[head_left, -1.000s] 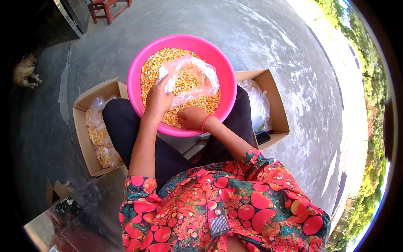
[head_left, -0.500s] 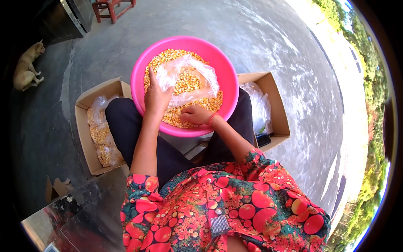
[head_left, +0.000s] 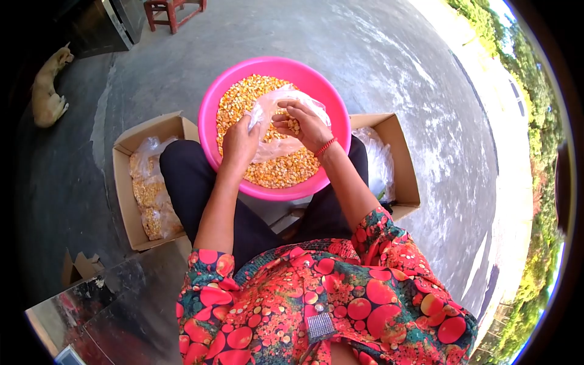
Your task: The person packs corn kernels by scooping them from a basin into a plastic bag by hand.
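Observation:
A pink basin (head_left: 338, 106) full of yellow corn kernels (head_left: 240, 97) rests between my knees. On the kernels lies a clear plastic bag (head_left: 277, 149), its mouth spread open. The fingers of my left hand (head_left: 239, 145) pinch the bag's left edge. My right hand (head_left: 310, 129) is over the bag at its right side, with curled fingers cupped around some corn kernels. Part of what sits in that palm is hidden by the fingers.
Left of my legs, a cardboard box (head_left: 126, 204) contains bags of corn (head_left: 146, 190). A second cardboard box (head_left: 403, 149) at right contains clear plastic bags (head_left: 376, 159). A dog (head_left: 48, 94) lies far left. A red stool (head_left: 173, 13) stands at the back.
My right hand has risen from the kernels at the basin's near side to the bag, with kernels in it. My left hand now pinches the bag's edge, with its fingers closer together.

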The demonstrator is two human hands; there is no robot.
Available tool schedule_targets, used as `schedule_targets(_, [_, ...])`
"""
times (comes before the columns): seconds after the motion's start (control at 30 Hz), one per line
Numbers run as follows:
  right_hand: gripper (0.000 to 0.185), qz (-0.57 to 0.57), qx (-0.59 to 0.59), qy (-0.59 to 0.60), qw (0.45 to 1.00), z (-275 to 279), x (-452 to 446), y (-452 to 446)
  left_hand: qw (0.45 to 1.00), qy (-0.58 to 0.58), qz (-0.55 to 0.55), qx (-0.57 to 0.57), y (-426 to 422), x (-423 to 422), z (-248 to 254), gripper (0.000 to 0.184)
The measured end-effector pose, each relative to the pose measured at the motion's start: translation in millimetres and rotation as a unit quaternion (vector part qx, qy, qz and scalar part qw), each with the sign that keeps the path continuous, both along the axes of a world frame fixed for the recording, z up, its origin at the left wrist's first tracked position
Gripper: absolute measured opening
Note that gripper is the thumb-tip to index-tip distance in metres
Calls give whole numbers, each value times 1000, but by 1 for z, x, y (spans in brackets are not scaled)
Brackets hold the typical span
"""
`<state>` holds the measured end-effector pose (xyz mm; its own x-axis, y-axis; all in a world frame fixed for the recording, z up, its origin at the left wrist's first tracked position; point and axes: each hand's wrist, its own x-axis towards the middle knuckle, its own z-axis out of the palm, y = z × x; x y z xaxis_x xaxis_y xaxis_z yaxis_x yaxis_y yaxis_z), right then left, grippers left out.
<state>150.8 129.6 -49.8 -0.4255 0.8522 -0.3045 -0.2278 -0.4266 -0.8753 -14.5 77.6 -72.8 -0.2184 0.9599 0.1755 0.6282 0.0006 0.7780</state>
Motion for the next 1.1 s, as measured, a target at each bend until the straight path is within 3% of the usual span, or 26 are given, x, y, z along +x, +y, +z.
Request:
schedule_targets(0.03, [28,30,85,-67,994,-10,4,10,1000,-1,0,7,0,-1,0,24])
schedule_targets(0.07, [28,32,86,-67,994,-16,5,12,1000,-2,-1,13,0,-1,-1,24])
schedule_targets(0.1, [29,12,250,-204,946,-18,5,11,1000,-3,0,13,0,-2,-2,24])
schedule_targets(0.13, [29,-8,403,-332,853,-20,6,11,1000,-7,2,27,0,-2,-3,24])
schedule_targets(0.17, [26,16,365,-269,891,-22,9,10,999,-11,3,42,1,-2,-5,24])
schedule_targets(0.2, [26,16,363,-270,891,-12,11,4,999,-13,2,40,0,-1,-2,24])
schedule_targets(0.27, [23,253,156,-294,908,17,13,-16,999,-3,1,-34,0,1,10,37])
schedule_targets(0.3, [22,287,189,-321,883,9,14,-24,999,-3,-1,-34,0,2,12,37])
schedule_targets(0.33, [19,329,341,-355,806,-4,17,-25,999,1,-5,-38,0,2,13,38])
schedule_targets(0.4, [23,284,419,-441,741,-42,17,-32,999,6,-9,-42,0,3,9,40])
schedule_targets(0.47, [24,231,407,-514,719,-58,10,-49,999,-6,-1,50,2,3,-6,29])
schedule_targets(0.53, [25,249,404,-495,728,-59,-1,-60,998,-27,2,65,3,3,-11,29])
schedule_targets(0.6, [26,345,377,-502,697,-53,-9,-65,996,-50,6,78,4,2,-13,28])
schedule_targets(0.67, [26,362,372,-480,708,-54,-10,-65,981,-191,-20,-10,4,0,-8,22])
schedule_targets(0.7, [26,344,389,-466,717,-71,-8,-63,981,-190,-20,-10,7,-1,-13,22])
schedule_targets(0.77, [25,326,406,-451,725,-79,-6,-60,912,-407,-50,-31,11,-3,-27,19])
schedule_targets(0.83, [23,295,336,-379,810,-68,-1,-57,893,-448,-22,-38,9,-3,-16,20])
schedule_targets(0.87, [23,296,335,-379,810,-62,2,-56,871,-489,4,-45,9,-2,-12,21])
schedule_targets(0.93, [19,247,38,-276,928,-40,4,-55,865,-500,4,-41,10,-4,-12,24])
schedule_targets(1.03, [18,232,-21,-158,960,-38,12,-56,861,-505,0,-51,8,-2,-7,27])
schedule_targets(1.1, [18,205,-64,-44,976,-38,15,-58,918,-392,-45,-34,6,0,-16,32])
